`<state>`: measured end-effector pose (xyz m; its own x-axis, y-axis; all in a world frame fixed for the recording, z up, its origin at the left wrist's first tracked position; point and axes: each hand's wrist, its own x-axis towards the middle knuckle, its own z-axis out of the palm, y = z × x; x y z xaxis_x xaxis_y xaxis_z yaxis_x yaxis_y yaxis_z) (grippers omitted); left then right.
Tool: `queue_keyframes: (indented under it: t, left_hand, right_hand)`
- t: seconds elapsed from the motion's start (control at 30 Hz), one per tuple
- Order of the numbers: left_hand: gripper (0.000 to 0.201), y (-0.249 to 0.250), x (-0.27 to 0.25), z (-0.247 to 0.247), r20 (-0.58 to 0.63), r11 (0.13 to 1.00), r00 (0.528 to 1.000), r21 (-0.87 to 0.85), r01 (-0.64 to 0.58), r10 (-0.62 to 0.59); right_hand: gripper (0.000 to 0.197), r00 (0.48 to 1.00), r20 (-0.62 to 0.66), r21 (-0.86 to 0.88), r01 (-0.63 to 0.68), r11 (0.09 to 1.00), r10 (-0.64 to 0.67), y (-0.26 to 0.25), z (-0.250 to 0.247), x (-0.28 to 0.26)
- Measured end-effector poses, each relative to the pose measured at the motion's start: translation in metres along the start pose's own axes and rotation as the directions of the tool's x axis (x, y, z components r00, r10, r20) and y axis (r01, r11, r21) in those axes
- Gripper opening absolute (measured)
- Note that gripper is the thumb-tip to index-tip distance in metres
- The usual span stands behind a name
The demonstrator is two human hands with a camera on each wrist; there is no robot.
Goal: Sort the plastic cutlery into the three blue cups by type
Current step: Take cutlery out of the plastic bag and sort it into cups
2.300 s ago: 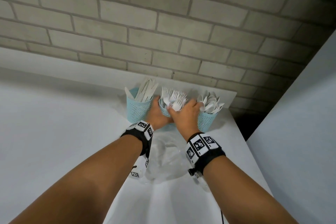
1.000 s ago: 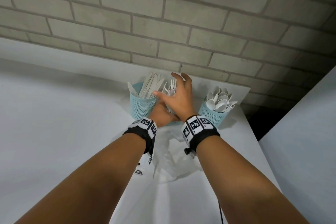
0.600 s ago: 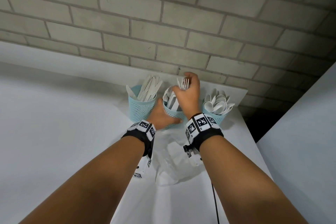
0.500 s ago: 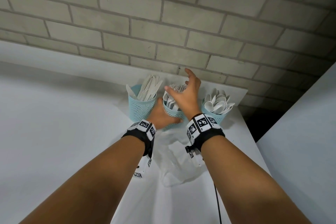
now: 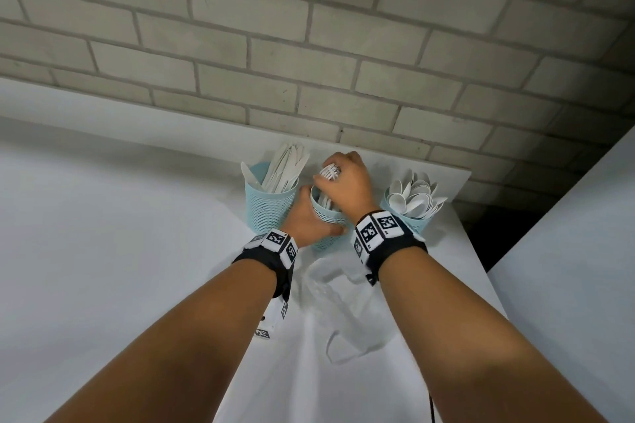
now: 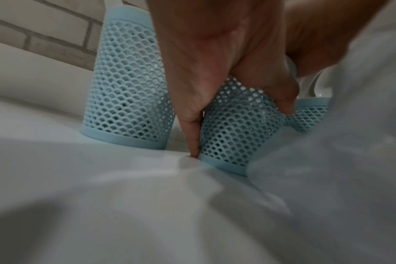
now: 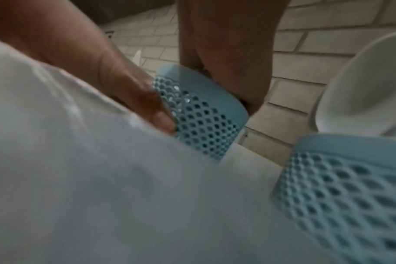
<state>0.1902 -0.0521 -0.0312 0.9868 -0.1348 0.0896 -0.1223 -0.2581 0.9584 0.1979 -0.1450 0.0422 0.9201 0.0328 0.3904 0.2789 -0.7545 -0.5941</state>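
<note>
Three blue mesh cups stand in a row by the brick wall. The left cup (image 5: 271, 208) (image 6: 127, 100) holds white knives (image 5: 285, 168). The right cup (image 5: 410, 227) (image 7: 341, 180) holds white spoons (image 5: 414, 196). My left hand (image 5: 309, 218) grips the middle cup (image 5: 324, 220) (image 6: 233, 130) (image 7: 203, 116) low on its side, thumb in front and fingers behind. Just above that cup, my right hand (image 5: 345, 180) curls round a bunch of white forks (image 5: 330, 172); their tines stick out past its fingers. The forks' handles reach down into the cup.
A crumpled clear plastic bag (image 5: 347, 302) lies on the white table (image 5: 137, 251) between my wrists, just in front of the cups. The brick wall (image 5: 309, 45) rises right behind them. The table's right edge runs close past the spoon cup.
Half a second ago my right hand was spread open over the forks; now its fingers are curled round them. My left hand has stayed on the middle cup.
</note>
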Motion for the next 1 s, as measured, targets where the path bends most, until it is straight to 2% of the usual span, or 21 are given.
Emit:
queue_keyframes:
  t: [0.07, 0.17, 0.2, 0.33, 0.4, 0.47, 0.53, 0.6, 0.7, 0.8, 0.87, 0.9, 1.0]
  left_hand:
    - [0.098, -0.001, 0.0, 0.0, -0.004, 1.0, 1.0, -0.004, -0.002, 0.002]
    - [0.096, -0.002, 0.001, 0.0, -0.007, 1.0, 1.0, 0.008, -0.025, 0.025]
    - [0.096, -0.002, 0.001, 0.0, -0.005, 1.0, 1.0, 0.003, -0.021, 0.021]
    - [0.099, -0.003, 0.002, 0.002, -0.026, 1.0, 0.999, 0.009, -0.021, 0.021]
    - [0.099, -0.005, 0.004, 0.004, -0.029, 0.999, 0.999, 0.012, -0.032, 0.033]
    - [0.098, -0.005, 0.005, 0.005, -0.019, 0.999, 0.999, 0.014, -0.031, 0.031]
    - [0.098, -0.005, 0.006, 0.005, -0.001, 0.999, 0.999, 0.039, -0.032, 0.032]
    - [0.1, -0.004, 0.007, 0.004, 0.014, 0.998, 1.0, 0.052, -0.018, 0.018]
    - [0.106, -0.003, 0.007, 0.003, 0.017, 0.999, 1.0, 0.031, -0.007, 0.006]
    - [0.101, -0.004, 0.008, 0.004, 0.022, 0.998, 1.0, 0.061, -0.003, 0.002]
    - [0.104, -0.003, 0.008, 0.004, 0.014, 0.998, 1.0, 0.059, -0.008, 0.007]
    - [0.105, -0.003, 0.008, 0.004, 0.013, 0.998, 1.0, 0.057, -0.006, 0.005]
    - [0.1, 0.0, 0.007, 0.003, 0.007, 0.997, 1.0, 0.081, 0.003, -0.004]
  right_hand:
    - [0.037, 1.0, -0.01, 0.024, 0.003, 1.0, -0.003, 0.004, -0.002, -0.002]
    - [0.032, 0.993, 0.06, 0.027, 0.096, 0.995, -0.098, 0.001, 0.001, -0.003]
    - [0.03, 0.995, 0.034, 0.043, 0.093, 0.995, -0.095, 0.0, 0.0, -0.003]
    - [0.023, 0.973, -0.232, 0.173, 0.044, 0.984, -0.003, 0.007, -0.003, 0.001]
    - [0.025, 0.959, -0.282, 0.104, 0.019, 0.994, 0.011, 0.009, -0.003, -0.001]
    - [0.038, 0.975, -0.22, -0.045, 0.014, 0.999, -0.023, 0.01, -0.004, -0.002]
    - [0.05, 0.995, -0.064, -0.163, 0.067, 0.984, -0.078, 0.01, -0.006, 0.0]
    - [0.049, 0.995, 0.027, -0.235, 0.1, 0.967, -0.096, 0.012, -0.006, 0.004]
    - [0.036, 0.994, -0.078, -0.221, 0.061, 0.973, -0.08, 0.016, -0.004, 0.003]
    - [0.024, 0.974, -0.1, -0.181, 0.181, 0.967, -0.201, 0.02, 0.0, -0.003]
    - [0.024, 0.977, -0.14, -0.178, 0.134, 0.975, -0.16, 0.024, -0.003, -0.003]
    - [0.026, 0.98, -0.144, -0.182, 0.108, 0.977, -0.135, 0.025, -0.005, -0.003]
    - [0.028, 0.98, -0.044, -0.166, 0.185, 0.969, -0.195, 0.026, -0.008, -0.003]
